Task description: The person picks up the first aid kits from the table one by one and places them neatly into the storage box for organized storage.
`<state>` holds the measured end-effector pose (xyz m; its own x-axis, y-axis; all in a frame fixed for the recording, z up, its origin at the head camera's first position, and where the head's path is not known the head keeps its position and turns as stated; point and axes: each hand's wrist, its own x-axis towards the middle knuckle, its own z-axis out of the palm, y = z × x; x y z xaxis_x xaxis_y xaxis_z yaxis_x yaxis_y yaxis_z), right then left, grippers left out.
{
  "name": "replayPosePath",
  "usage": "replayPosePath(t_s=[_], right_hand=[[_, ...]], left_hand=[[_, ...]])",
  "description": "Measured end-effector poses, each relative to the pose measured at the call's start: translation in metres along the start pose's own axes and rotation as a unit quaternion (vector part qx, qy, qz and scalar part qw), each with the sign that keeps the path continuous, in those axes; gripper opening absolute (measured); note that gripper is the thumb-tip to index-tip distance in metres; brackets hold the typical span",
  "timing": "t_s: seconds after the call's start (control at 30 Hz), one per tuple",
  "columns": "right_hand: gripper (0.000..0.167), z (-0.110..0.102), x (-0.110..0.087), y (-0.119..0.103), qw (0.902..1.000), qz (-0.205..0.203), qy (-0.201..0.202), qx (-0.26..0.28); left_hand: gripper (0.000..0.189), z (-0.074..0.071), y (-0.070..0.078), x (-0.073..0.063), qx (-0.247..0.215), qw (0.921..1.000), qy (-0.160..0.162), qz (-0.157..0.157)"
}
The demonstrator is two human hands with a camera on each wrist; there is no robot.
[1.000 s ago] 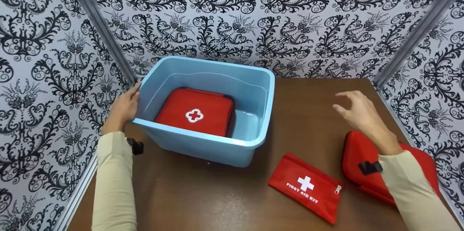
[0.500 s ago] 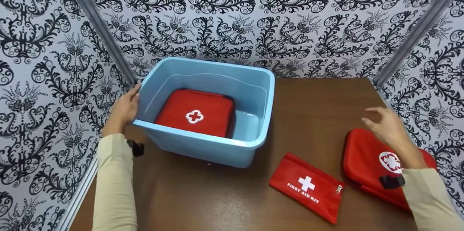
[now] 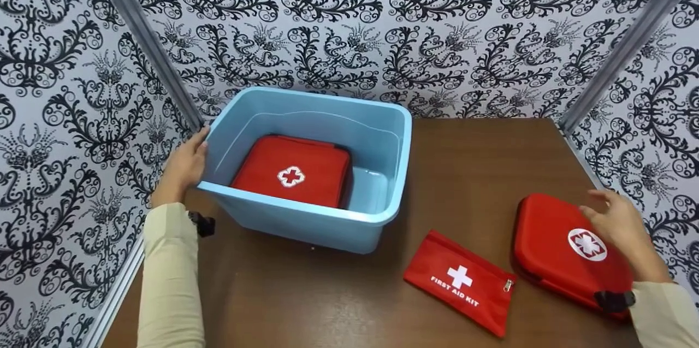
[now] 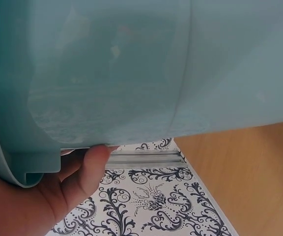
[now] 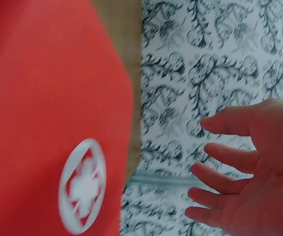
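Observation:
A light blue plastic bin [image 3: 306,228] stands on the table with a red first aid bag [image 3: 273,165] lying inside it, a white-edged cross on its top. My left hand [image 3: 183,165] touches the bin's left side at the rim; in the left wrist view its thumb lies under the rim against the outer wall. Over the red first aid case [image 3: 551,233] at the right hovers my right hand [image 3: 617,222], fingers spread and apart from the case in the right wrist view. A flat red zip pouch [image 3: 458,282] printed "FIRST AID KIT" lies between bin and case.
Patterned walls [image 3: 349,36] with grey metal corner posts [image 3: 628,47] enclose the brown table [image 3: 469,162] at the back and both sides. The bin stands close to the back wall, and the case lies near the right wall.
My right hand has moved right and down toward the near side, above the red case, uncovering its round white emblem. My left hand and the bin have hardly moved.

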<state>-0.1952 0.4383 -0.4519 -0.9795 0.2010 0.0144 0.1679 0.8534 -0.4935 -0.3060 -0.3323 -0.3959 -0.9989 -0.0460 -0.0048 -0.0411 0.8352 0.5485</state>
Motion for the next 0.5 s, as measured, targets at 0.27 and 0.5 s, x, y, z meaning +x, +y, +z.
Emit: replayPosePath(t_s=[0.27, 0.5], right_hand=[[0.056, -0.001, -0.007, 0.045, 0.9983, 0.055, -0.002, -0.018], [0.077, 0.005, -0.011, 0.069, 0.988, 0.153, -0.022, 0.007]], left_hand=[[0.053, -0.003, -0.002, 0.001, 0.004, 1.0, -0.003, 0.001], [0.053, -0.002, -0.002, 0.0, 0.004, 1.0, -0.008, -0.002]])
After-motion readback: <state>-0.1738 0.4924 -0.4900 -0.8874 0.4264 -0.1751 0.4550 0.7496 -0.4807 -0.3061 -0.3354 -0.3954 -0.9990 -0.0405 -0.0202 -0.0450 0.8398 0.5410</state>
